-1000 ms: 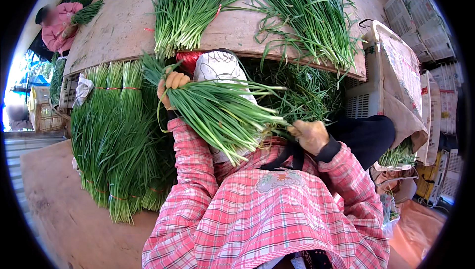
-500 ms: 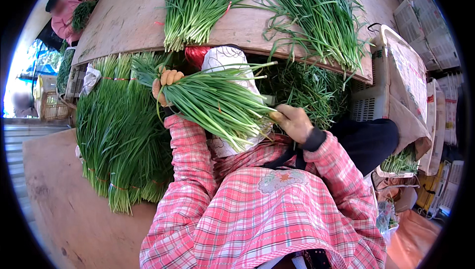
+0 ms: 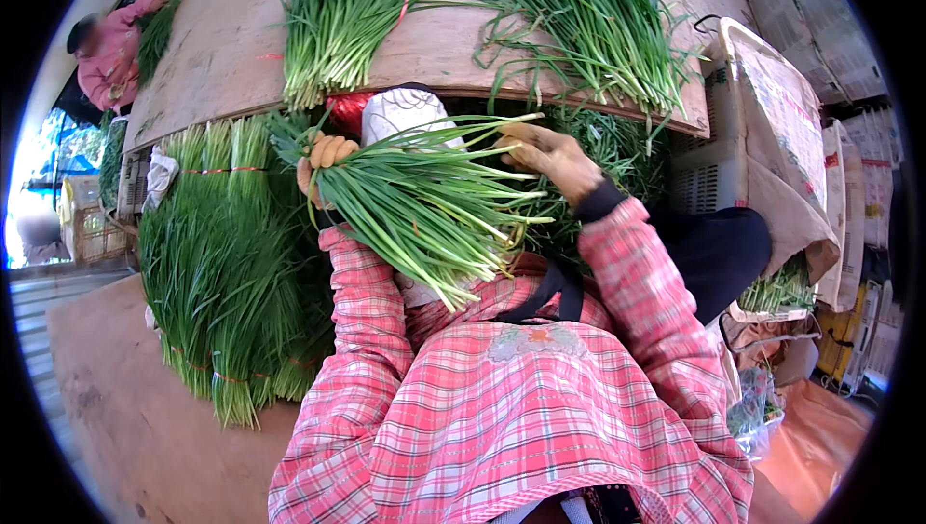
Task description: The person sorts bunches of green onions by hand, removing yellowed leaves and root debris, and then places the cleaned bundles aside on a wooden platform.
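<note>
My left hand (image 3: 326, 163) is closed round the leafy end of a bunch of garlic chives (image 3: 424, 201), held above my lap. The pale stem ends fan out to the right. At the upper stem ends my right hand (image 3: 558, 160) has thumb and forefinger pinched together on chive stems; how many they hold is hard to make out. Two loose heaps of chives, one on the left (image 3: 362, 23) and one on the right (image 3: 598, 23), lie on the wooden board (image 3: 444, 61) ahead. Tied bundles of chives (image 3: 227, 254) stand packed to my left.
Below the board's edge lie loose green leaves (image 3: 603, 172). A pale plastic crate (image 3: 723, 148) with a draped sack stands at the right, with more crates (image 3: 805, 23) stacked behind it. At the far left a person in pink (image 3: 108, 56) handles greens. A wooden sheet (image 3: 125, 379) lies at lower left.
My right hand has moved up from the middle of the stem ends to the upper ones. The stems have spread wider. My left hand keeps its hold on the bunch.
</note>
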`<state>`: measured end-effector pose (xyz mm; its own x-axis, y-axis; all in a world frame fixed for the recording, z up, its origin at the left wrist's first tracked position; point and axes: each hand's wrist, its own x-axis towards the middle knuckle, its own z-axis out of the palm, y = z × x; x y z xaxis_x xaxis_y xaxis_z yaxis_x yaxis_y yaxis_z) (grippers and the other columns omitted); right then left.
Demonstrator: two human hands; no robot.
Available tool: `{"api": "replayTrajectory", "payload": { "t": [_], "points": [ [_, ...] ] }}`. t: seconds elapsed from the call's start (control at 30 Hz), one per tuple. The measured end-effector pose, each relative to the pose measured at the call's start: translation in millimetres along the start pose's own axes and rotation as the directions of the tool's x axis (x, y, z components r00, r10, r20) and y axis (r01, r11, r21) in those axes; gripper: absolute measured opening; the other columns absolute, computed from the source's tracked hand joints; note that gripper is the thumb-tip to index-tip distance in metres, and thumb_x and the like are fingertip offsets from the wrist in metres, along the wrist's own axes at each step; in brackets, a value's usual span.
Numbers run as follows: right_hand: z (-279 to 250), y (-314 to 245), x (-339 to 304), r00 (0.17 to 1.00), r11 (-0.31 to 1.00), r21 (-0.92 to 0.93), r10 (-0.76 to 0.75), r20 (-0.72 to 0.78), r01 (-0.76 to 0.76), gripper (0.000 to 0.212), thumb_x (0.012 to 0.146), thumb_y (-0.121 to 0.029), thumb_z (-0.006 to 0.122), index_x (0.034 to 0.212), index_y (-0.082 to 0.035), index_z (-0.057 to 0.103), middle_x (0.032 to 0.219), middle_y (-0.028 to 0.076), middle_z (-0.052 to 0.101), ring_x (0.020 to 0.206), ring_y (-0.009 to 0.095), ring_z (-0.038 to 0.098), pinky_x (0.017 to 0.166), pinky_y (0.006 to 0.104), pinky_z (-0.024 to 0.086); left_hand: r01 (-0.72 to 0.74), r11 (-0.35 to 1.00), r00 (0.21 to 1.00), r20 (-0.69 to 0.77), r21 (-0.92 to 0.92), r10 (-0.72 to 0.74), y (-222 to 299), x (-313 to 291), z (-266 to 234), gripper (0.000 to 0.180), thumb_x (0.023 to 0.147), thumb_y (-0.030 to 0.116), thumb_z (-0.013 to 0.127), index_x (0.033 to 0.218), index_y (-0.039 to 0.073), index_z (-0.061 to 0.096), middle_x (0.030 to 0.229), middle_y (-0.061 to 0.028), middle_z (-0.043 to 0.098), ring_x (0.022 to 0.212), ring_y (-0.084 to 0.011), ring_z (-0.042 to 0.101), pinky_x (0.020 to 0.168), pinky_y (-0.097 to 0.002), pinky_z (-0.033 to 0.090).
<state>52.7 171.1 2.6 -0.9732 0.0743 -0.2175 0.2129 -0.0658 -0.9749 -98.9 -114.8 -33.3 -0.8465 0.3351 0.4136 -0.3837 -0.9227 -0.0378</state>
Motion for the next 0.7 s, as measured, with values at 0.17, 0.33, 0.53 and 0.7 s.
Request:
{"api": "replayTrajectory", "payload": {
  "t": [0.17,0.33,0.53,0.7],
  "points": [
    [7.3,-5.7,1.3,0.992,0.981,0.149,-0.120,-0.029,0.123,0.021,0.092,-0.012,0.051,0.093,0.003,0.066,0.077,0.004,0.063,0.066,0.010,0.052,0.062,0.0231,0.041,0.035,0.998,0.999,-0.036,0.057,-0.033,16.8,-1.7,-4.2,0.017,0.084,0.018,0.051,0.093,0.004,0.048,0.072,0.0058,0.043,0.070,-0.0088,0.042,0.072,-0.0261,0.036],
    [-70.5,13.7,-57.4,0.982,0.729,-0.662,0.177,-0.066,-0.175,0.035,0.087,-0.023,0.064,0.109,0.004,0.062,0.097,0.011,0.067,0.088,0.020,0.062,0.082,0.0306,0.048,0.020,0.998,0.995,-0.094,0.053,-0.015,23.0,-18.6,-14.9,0.013,0.085,0.020,0.051,0.089,0.009,0.044,0.073,0.0051,0.043,0.069,-0.0093,0.039,0.073,-0.0259,0.036],
    [12.1,-1.7,-81.7,0.950,0.971,0.201,0.064,0.307,-0.130,0.069,0.081,-0.032,0.073,0.133,0.001,0.041,0.121,0.011,0.054,0.108,0.022,0.054,0.094,0.0322,0.042,-0.066,0.995,0.996,-0.061,0.068,0.070,22.4,-17.9,-22.9,0.014,0.083,0.020,0.053,0.090,0.010,0.045,0.072,0.0066,0.040,0.069,-0.0082,0.038,0.071,-0.0264,0.035],
    [39.7,-10.6,-87.2,0.956,0.957,0.042,0.289,-0.049,-0.287,0.025,0.093,-0.020,0.051,0.100,0.000,0.063,0.079,-0.001,0.061,0.061,0.004,0.044,0.050,0.0209,0.035,0.043,0.982,0.999,0.022,0.186,-0.048,24.4,-13.7,12.7,0.016,0.075,0.024,0.051,0.069,0.016,0.038,0.058,0.0062,0.033,0.058,-0.0093,0.033,0.063,-0.0277,0.034]
  ]
}}
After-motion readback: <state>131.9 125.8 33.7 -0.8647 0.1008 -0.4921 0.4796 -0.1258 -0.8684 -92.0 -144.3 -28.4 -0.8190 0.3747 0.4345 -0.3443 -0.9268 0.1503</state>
